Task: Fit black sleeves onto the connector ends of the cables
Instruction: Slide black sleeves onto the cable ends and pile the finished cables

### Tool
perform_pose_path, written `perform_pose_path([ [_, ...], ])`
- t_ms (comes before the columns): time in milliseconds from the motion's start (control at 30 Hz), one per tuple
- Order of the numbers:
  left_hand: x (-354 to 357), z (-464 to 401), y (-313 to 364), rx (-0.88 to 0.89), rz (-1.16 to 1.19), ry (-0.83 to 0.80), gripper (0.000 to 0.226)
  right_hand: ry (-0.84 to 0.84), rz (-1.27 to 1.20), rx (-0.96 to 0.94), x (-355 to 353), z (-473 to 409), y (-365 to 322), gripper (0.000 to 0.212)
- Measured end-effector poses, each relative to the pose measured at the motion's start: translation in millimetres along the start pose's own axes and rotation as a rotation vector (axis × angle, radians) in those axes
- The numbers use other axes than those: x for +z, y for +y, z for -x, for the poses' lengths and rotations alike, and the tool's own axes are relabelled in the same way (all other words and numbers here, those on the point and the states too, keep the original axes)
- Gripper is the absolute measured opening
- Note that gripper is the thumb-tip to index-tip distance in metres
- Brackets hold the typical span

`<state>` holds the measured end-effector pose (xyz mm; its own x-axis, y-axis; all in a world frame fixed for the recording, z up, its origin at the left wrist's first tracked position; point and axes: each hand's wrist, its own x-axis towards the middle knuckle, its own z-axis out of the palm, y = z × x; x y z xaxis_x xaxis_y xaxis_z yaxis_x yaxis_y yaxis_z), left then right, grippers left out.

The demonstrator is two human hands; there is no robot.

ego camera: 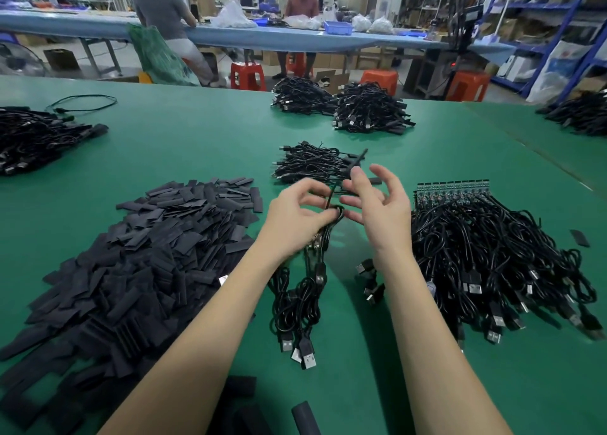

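Sleeve pile [141, 254] is cut off at lower left. Left hand [297, 214] grips a cable bundle [312, 270] hanging below it; a blurred sleeved end [358, 162] apparently rises between the hands. Right hand [377, 205] is released, fingers spread.

Bright even overhead light, edges bowed, slight blur.

Left hand [297, 216] grips cables [303, 290]; right hand [377, 208] open.

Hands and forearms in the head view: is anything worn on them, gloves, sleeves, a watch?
Nothing shows. The left hand and the right hand are bare, without gloves, rings or a watch, and both forearms are bare down to the frame's bottom edge; no sleeve is in view.
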<state>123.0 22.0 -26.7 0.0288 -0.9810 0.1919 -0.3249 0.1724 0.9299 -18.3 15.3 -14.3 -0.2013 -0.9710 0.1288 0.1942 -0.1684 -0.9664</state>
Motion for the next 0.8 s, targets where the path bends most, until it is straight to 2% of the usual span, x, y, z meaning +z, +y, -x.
perform_pose_path([
  [100,4,-18,9,0.109,-0.072,0.156,0.023,-0.031,0.094,0.104,-3,-3,4,0.062],
  [200,6,-53,20,0.228,-0.260,0.193,0.023,-0.060,0.237,0.167,-7,-4,7,0.063],
  [333,2,-109,30,0.345,-0.697,0.047,0.012,-0.205,0.417,0.162,-7,-2,12,0.032],
  [467,-1,-140,18,0.332,-1.009,-0.143,0.012,-0.280,0.491,0.123,-5,2,14,0.011],
  [600,-3,-141,-3,0.324,-1.025,-0.205,0.010,-0.294,0.520,0.097,-6,3,13,0.010],
  [700,-6,-132,-9,0.373,-0.970,-0.165,0.014,-0.293,0.525,0.100,-7,3,13,0.009],
  [800,-13,-112,-10,0.371,-0.876,-0.090,0.019,-0.279,0.630,0.073,-8,3,15,0.008],
])
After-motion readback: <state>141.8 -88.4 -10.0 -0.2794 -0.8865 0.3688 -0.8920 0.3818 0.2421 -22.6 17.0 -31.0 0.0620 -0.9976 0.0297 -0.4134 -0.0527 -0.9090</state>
